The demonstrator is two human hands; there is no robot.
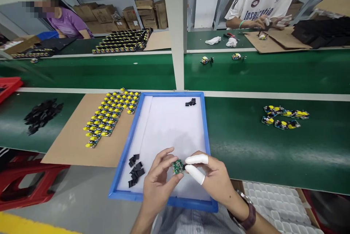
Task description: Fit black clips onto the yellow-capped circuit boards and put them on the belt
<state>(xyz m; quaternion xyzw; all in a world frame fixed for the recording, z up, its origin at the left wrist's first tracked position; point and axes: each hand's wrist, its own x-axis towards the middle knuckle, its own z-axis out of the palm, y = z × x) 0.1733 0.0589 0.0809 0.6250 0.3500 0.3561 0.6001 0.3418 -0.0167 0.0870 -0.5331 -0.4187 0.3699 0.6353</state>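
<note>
Pinched between both hands: one small green circuit board [177, 166], green face turned up toward the camera, long axis running roughly left to right from one hand to the other. Left hand [157, 184] closed on its left edge with thumb and fingertips; right hand [216, 179] closed on its right edge, two fingers [197, 159] wearing white finger cots. Watch with brown strap on the right wrist.

Directly beneath the grip: blue-rimmed tray [123, 161] with a white liner, grip held above its near end. Just left of the grip, a loose cluster of black clips [136, 170], about ten. Far end of the tray, beyond the grip, a second small clump [190, 102], three or four. Bare white liner between the two groups.

Left of the tray: cardboard sheet [73, 146] bearing rows of yellow-topped boards [111, 115], too many to count surely. Farther left, a heap of black parts [42, 114] on the green bench [240, 142]. Right of the grip, well apart: five or six assembled boards [284, 117], open green surface between. Near right, below the bench edge, a white cell tray [273, 201].

Beyond the tray: grey post [175, 44], green conveyor belt [109, 71] carrying two stray boards [206, 60]. Across it, two people, one with hands at a cardboard sheet [276, 40].
</note>
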